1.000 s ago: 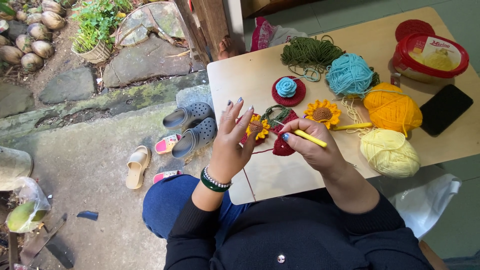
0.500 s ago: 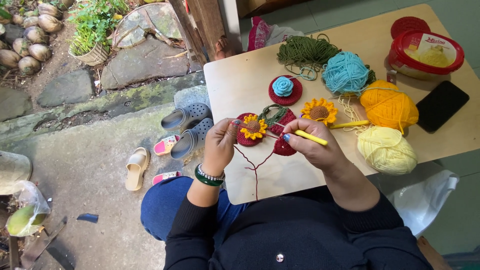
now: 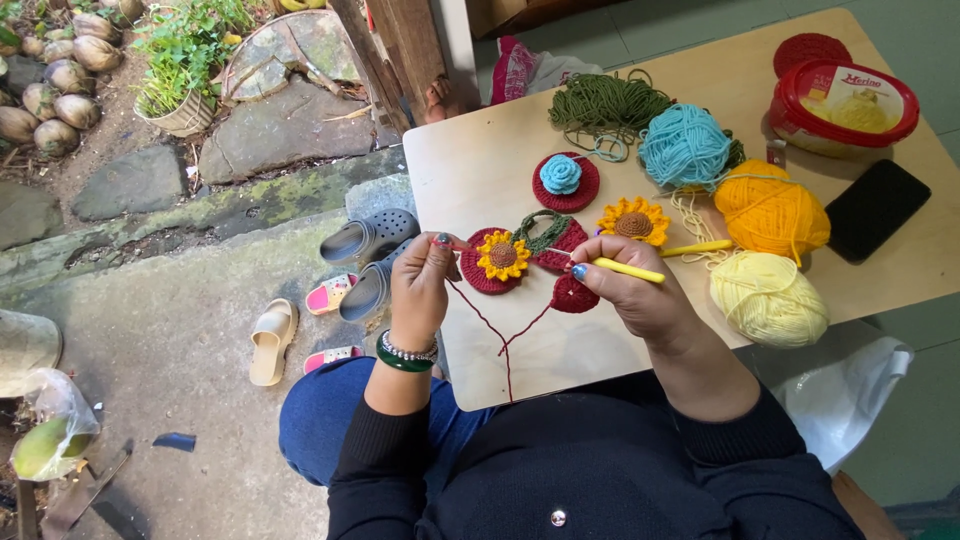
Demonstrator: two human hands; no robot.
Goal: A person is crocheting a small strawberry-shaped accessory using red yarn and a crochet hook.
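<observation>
The right hand (image 3: 640, 295) grips a yellow-handled crochet hook (image 3: 620, 267), fingers closed around the handle, and pins a small dark red crochet disc (image 3: 574, 295) beneath them. The left hand (image 3: 420, 285) pinches a strand of dark red yarn (image 3: 490, 325) between closed fingers at the edge of a red crochet round with a sunflower centre (image 3: 500, 258). The yarn hangs in a V toward the near edge of the wooden worktop (image 3: 470, 170). Beyond lie a loose crochet sunflower (image 3: 633, 220), a red round with a blue rose (image 3: 565, 180) and yarn balls in teal (image 3: 685, 147), orange (image 3: 770, 210) and pale yellow (image 3: 768, 298).
</observation>
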